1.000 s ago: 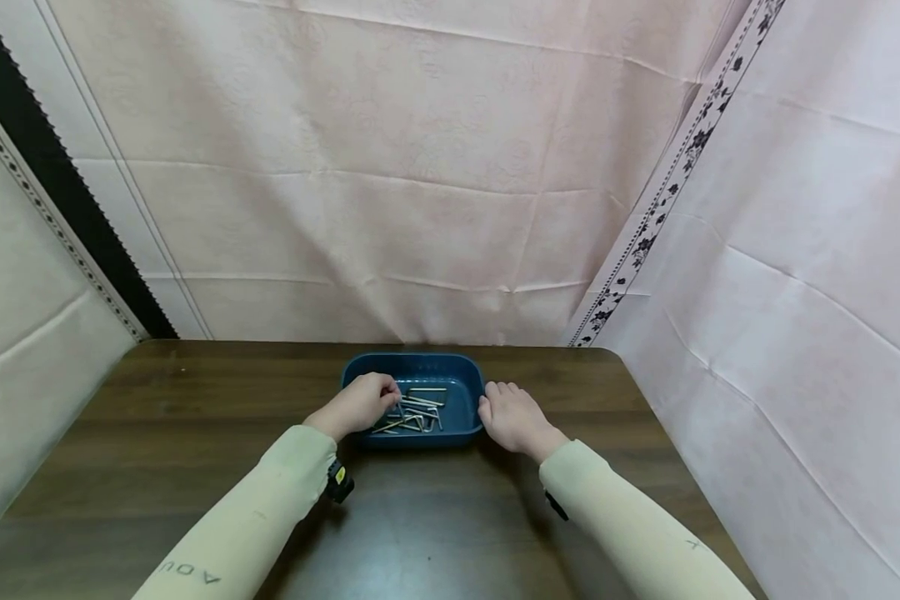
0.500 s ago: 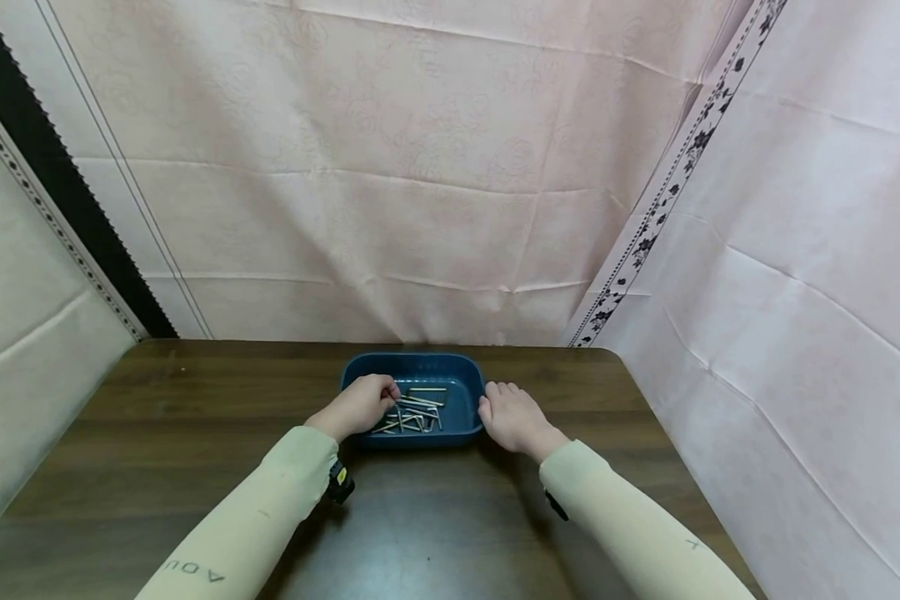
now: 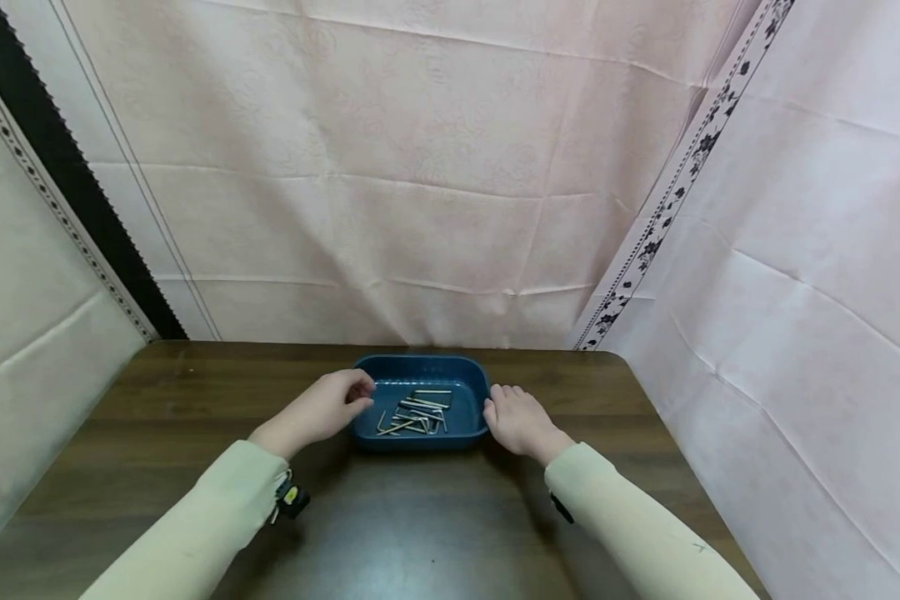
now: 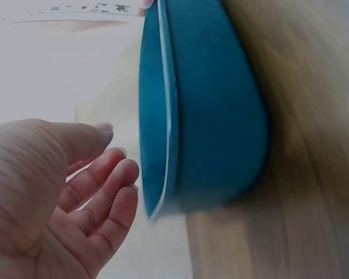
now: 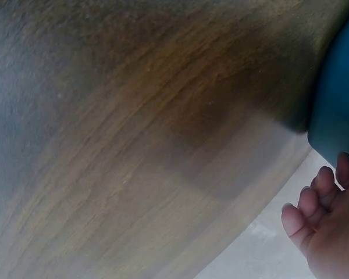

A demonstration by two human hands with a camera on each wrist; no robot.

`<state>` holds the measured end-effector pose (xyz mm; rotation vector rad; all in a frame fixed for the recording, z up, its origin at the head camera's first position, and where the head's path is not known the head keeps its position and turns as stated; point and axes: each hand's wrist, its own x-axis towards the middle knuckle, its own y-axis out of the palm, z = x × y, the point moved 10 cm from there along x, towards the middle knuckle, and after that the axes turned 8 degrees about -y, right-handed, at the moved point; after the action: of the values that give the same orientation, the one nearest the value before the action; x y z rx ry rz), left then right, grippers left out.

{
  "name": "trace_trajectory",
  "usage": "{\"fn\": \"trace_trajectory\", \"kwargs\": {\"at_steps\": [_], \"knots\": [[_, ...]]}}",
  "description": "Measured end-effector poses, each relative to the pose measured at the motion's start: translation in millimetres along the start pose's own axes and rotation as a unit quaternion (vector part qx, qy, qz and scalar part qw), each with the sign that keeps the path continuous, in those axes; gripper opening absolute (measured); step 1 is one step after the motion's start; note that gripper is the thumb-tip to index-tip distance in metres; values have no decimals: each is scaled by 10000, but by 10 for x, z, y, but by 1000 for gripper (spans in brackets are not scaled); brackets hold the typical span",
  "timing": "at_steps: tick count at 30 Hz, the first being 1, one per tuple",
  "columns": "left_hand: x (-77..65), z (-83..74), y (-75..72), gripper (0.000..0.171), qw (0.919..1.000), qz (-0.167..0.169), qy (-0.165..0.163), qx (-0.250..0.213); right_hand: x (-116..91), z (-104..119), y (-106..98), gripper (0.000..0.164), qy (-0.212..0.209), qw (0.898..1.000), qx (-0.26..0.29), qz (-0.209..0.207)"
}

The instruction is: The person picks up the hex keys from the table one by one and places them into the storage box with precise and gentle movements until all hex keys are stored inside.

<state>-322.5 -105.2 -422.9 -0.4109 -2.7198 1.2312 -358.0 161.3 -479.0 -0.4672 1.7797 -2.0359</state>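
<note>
A dark blue rectangular tray [image 3: 420, 444] stands near the table's far edge. Inside it lie several thin metal L-shaped hex keys [image 3: 412, 421], silver and gold in tone, heaped loosely. My left hand [image 3: 322, 410] hovers at the tray's left rim, its fingers loosely bent and holding nothing. The left wrist view shows that hand [image 4: 70, 192] with a gap between thumb and fingertips, apart from the tray's wall [image 4: 215, 110]. On the other side, my right hand [image 3: 521, 421] holds the tray's right rim. Its fingers [image 5: 309, 201] show beside the tray's outer wall [image 5: 337, 110]; the thumb is hidden there.
A brown wooden table [image 3: 390, 533] spreads in front of the tray and to both sides. Pale cloth curtains [image 3: 420, 208] hang right behind its far edge and along its sides. A dark device [image 3: 291, 497] is strapped at the left wrist.
My left hand has drawn back leftward out of the tray, and its pinched fingers have parted. More hex keys show on the left now. The right hand stays at the rim.
</note>
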Motion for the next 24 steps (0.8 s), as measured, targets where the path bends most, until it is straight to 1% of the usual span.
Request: {"fn": "trace_trajectory", "kwargs": {"at_steps": [5, 8, 11, 15, 19, 24], "knots": [[-271, 244, -187, 20, 9998, -95, -98, 143, 0, 3, 20, 27, 14, 10000, 6, 43], [-432, 439, -253, 21, 9992, -77, -299, 259, -4, -2, 32, 28, 32, 10000, 30, 60], [-582, 630, -294, 24, 9979, 19, -528, 387, -11, -18, 36, 29, 61, 10000, 57, 55], [-738, 846, -327, 29, 9952, 132, -806, 542, -14, -23, 20, 28, 45, 9999, 111, 13], [-843, 999, -329, 31, 9929, 273, -983, 620, -13, -12, -7, 28, 24, 9999, 139, -15], [-949, 1167, -251, 36, 9910, 404, -1154, 537, -6, 1, -12, 28, 18, 9999, 140, 11]]}}
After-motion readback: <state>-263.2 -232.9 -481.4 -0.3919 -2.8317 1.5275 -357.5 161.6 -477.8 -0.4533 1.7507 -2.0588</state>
